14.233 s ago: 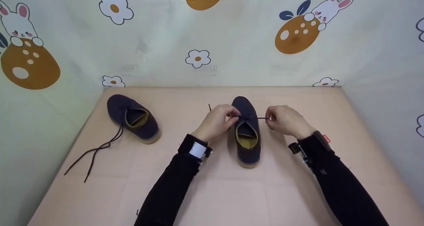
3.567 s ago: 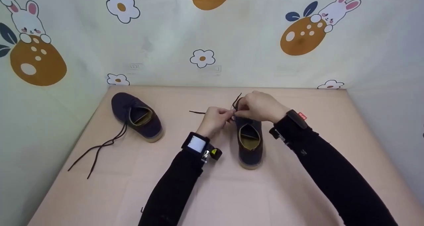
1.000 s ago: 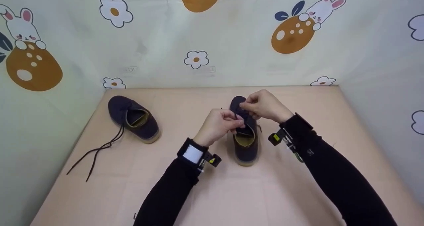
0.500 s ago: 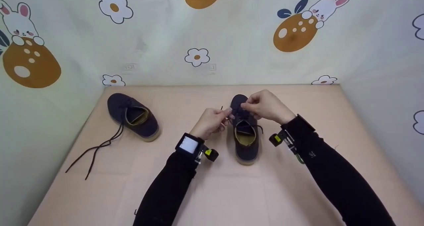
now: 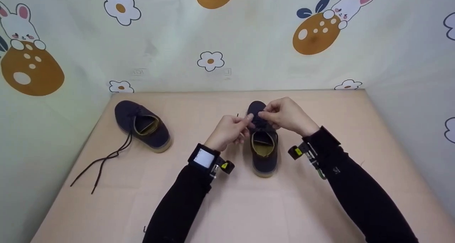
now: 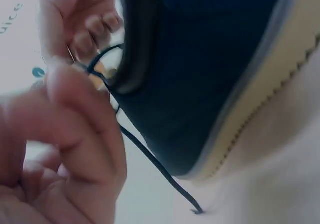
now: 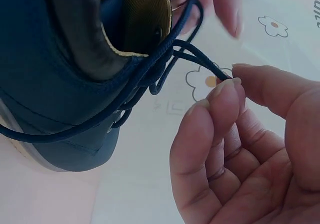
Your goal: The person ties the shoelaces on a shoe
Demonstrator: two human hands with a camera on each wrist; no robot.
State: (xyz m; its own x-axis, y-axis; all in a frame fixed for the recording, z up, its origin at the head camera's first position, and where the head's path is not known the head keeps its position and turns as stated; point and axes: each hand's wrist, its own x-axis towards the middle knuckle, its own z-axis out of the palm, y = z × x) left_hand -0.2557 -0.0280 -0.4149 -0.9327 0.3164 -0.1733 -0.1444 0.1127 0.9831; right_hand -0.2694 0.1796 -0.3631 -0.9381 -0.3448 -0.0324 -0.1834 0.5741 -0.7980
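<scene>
Left hand [image 5: 229,129] has shifted since a second ago, from over the opening of the shoe [image 5: 263,150] to its left side, fingers bent; whether it grips anything I cannot tell. Only the right wrist view clearly shows the right hand [image 5: 287,115] pinching a doubled lace [image 7: 212,68]. The shoe's toe points at the desk's [image 5: 266,204] back edge; another shoe [image 5: 142,125] lies well apart, near the back left corner.

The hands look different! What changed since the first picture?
The right hand moved left and forward, from beside the shoe to over its front. It now pinches a doubled lace, not one stretched sideways. I can't tell whether the left hand grips any. The other shoe stayed put.
</scene>
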